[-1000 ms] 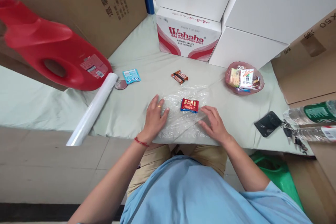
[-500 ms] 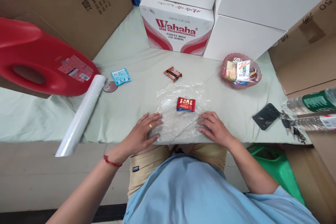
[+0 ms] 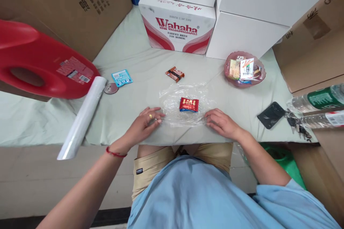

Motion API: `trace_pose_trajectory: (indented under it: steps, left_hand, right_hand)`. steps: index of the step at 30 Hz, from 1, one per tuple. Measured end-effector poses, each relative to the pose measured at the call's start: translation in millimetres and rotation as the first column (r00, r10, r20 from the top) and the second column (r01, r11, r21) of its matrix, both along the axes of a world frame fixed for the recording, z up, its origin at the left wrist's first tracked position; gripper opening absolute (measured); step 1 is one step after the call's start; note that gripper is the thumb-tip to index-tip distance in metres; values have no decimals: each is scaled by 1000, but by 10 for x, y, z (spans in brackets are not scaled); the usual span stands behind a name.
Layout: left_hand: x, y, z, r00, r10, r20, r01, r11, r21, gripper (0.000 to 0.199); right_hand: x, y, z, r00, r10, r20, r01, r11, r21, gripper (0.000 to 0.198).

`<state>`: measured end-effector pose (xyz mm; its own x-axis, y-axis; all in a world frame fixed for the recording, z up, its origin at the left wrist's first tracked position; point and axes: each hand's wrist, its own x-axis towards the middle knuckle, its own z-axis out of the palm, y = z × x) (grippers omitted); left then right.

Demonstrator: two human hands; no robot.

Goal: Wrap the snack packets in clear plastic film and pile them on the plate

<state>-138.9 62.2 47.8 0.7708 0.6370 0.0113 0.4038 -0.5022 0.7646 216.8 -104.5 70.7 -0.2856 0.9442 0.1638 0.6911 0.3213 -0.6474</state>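
A sheet of clear plastic film (image 3: 172,112) lies crinkled on the cloth in front of me, its near edge turned back. On its middle sits a red-wrapped snack (image 3: 189,104), with a blue edge showing beneath it. My left hand (image 3: 146,123) is at the film's left near corner, thumb and fingertips drawn together on the edge. At the right near corner, my right hand (image 3: 221,123) has its fingers closed on the film in the same way. Beyond the film lies an orange-and-black snack packet (image 3: 175,74).
Left are a blue packet (image 3: 122,78), a round disc (image 3: 111,88), a white film roll (image 3: 82,118) and a large red jug (image 3: 51,62). Right are a pink bowl of snacks (image 3: 228,75), a black wallet (image 3: 271,115), keys and bottles. Boxes (image 3: 177,27) line the back.
The film's near edge has moved away from the table edge and folded back towards the red snack. Both hands have shifted slightly away from me, and their fingers have drawn together.
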Motion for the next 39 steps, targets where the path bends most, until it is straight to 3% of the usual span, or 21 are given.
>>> trace_pose_trajectory:
  steps: [6, 9, 12, 15, 17, 18, 20, 23, 25, 26, 27, 28, 30, 32, 37, 39]
  left_hand:
    - [376, 456, 189, 969, 212, 127, -181, 959, -219, 41]
    - [570, 656, 131, 942, 317, 107, -287, 930, -230, 40]
    - [708, 730, 13, 920, 389, 49, -365, 896, -254, 33]
    - [769, 730, -97, 893, 451, -7, -436, 858, -272, 28]
    - [753, 742, -129, 846, 533, 4, -521, 828, -206, 27]
    - [725, 756, -124, 799, 600, 29, -592, 794, -138, 25]
    - [629, 774, -58, 665, 739, 107, -743, 669, 4, 21]
    - [444, 669, 183, 483, 835, 263, -875, 452, 171, 15]
    - [376, 452, 392, 480, 731, 484, -872, 339, 354, 13]
    - [380, 306, 486, 527, 650, 547, -845, 333, 418, 14]
    - [414, 148, 563, 592, 559, 581, -803, 351, 481, 14]
    - [479, -11, 616, 681, 453, 575, -732, 407, 547, 14]
    - [682, -285, 633, 852, 228, 471, -510, 563, 650, 20]
    - [929, -446, 546, 940, 148, 307, -322, 680, 659, 29]
    - [1331, -439, 172, 981, 194, -18, -151, 817, 556, 38]
    - [1364, -400, 68, 977, 197, -86, -125, 845, 519, 38]
  right_hand:
    - [257, 585, 249, 999, -47, 23, 50, 991, -121, 20]
    - [371, 874, 212, 996, -81, -43, 65, 957, -282, 21]
    - [453, 1092, 116, 973, -136, -186, 36, 888, -459, 23]
    - [497, 1212, 34, 929, -235, -286, 43, 836, -547, 23]
    - [518, 1233, 7, 914, -294, -280, 78, 805, -588, 21]
    - [530, 1229, 4, 913, -315, -259, 100, 788, -608, 19]
    - [567, 1203, 25, 922, -346, -174, 171, 767, -619, 13]
    - [637, 1184, 125, 930, -365, 40, 337, 805, -489, 7]
    - [659, 1231, 211, 916, -364, 169, 401, 851, -338, 14]
    - [651, 1280, 246, 910, -356, 212, 405, 874, -270, 17]
    - [624, 1345, 270, 909, -340, 243, 392, 895, -214, 20]
    - [579, 1425, 280, 911, -314, 266, 366, 915, -172, 22]
    - [437, 1612, 251, 918, -244, 312, 294, 947, -126, 24]
    - [255, 1799, 170, 910, -178, 375, 240, 963, -124, 29]
    - [-85, 2083, -50, 838, -158, 522, 292, 938, -186, 63]
    - [-114, 2128, -91, 844, -172, 508, 334, 910, -247, 63]
